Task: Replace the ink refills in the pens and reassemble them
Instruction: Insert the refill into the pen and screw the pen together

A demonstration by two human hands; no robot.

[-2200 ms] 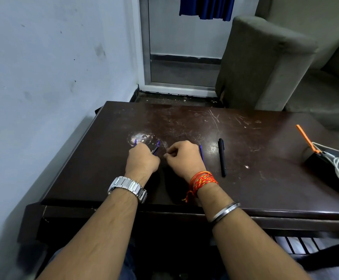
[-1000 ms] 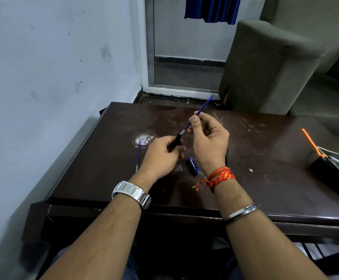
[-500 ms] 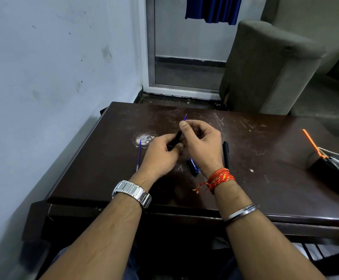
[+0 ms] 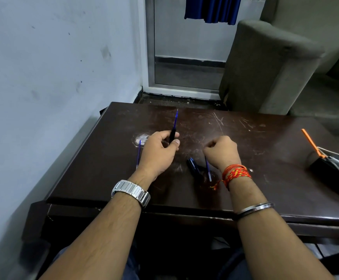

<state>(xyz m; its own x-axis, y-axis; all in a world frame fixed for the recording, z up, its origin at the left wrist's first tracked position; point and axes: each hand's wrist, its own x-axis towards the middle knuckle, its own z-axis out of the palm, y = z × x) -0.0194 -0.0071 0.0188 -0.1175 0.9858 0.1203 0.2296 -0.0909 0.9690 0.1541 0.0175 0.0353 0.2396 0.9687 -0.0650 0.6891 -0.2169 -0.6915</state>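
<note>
Pen barrel (image 4: 172, 136) now tight in left hand (image 4: 157, 152) alone; right hand (image 4: 221, 151) curled, perhaps empty

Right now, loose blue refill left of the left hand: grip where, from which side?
Pinch the blue refill mid-length, from above on its left: it lies thin and flat on the table, the left hand close along its right.

Black pen barrel (image 4: 172, 136) held near upright in left hand (image 4: 158, 152), blue refill (image 4: 175, 119) projecting from top. Second blue refill (image 4: 138, 153) laid flat on bench (image 4: 265, 178), just left of hand. Black pen piece (image 4: 192, 165) and third refill (image 4: 208, 168) laid side by side, further right.
</note>
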